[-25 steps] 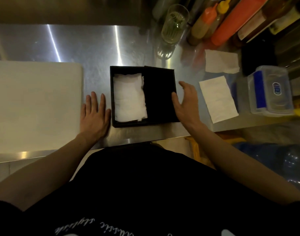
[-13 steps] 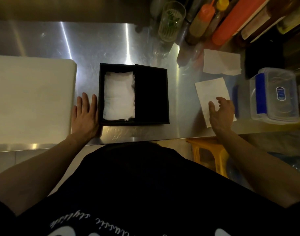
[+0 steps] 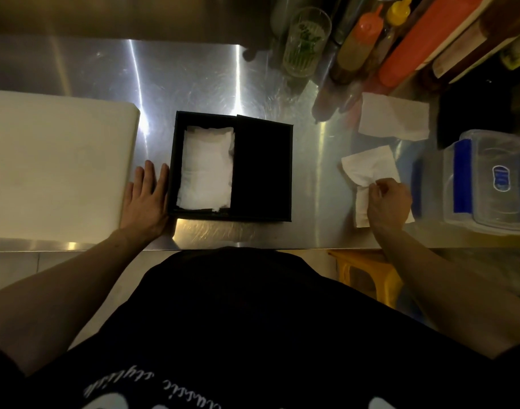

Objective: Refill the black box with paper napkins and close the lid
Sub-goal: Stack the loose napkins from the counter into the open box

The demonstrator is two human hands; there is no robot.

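Note:
The black box point(image 3: 176, 160) sits in the middle of the steel counter. Its lid point(image 3: 263, 169) covers the right half, and white napkins point(image 3: 207, 169) lie in the uncovered left half. My left hand point(image 3: 146, 199) lies flat on the counter with its fingers against the box's left wall. To the right, my right hand point(image 3: 388, 203) pinches a white paper napkin point(image 3: 368, 166), which is crumpled and lifted at the fingers. A second napkin point(image 3: 393, 116) lies flat farther back.
A white cutting board point(image 3: 55, 169) fills the left of the steel counter point(image 3: 315, 178). A clear plastic container point(image 3: 489, 181) with blue clips stands at the right edge. A glass point(image 3: 306, 42) and sauce bottles point(image 3: 359, 42) line the back right. A yellow stool point(image 3: 368, 276) stands below the counter edge.
My right hand left the box's right side, moved right onto the loose napkin and closed on it, bunching it up. My left hand stayed beside the box.

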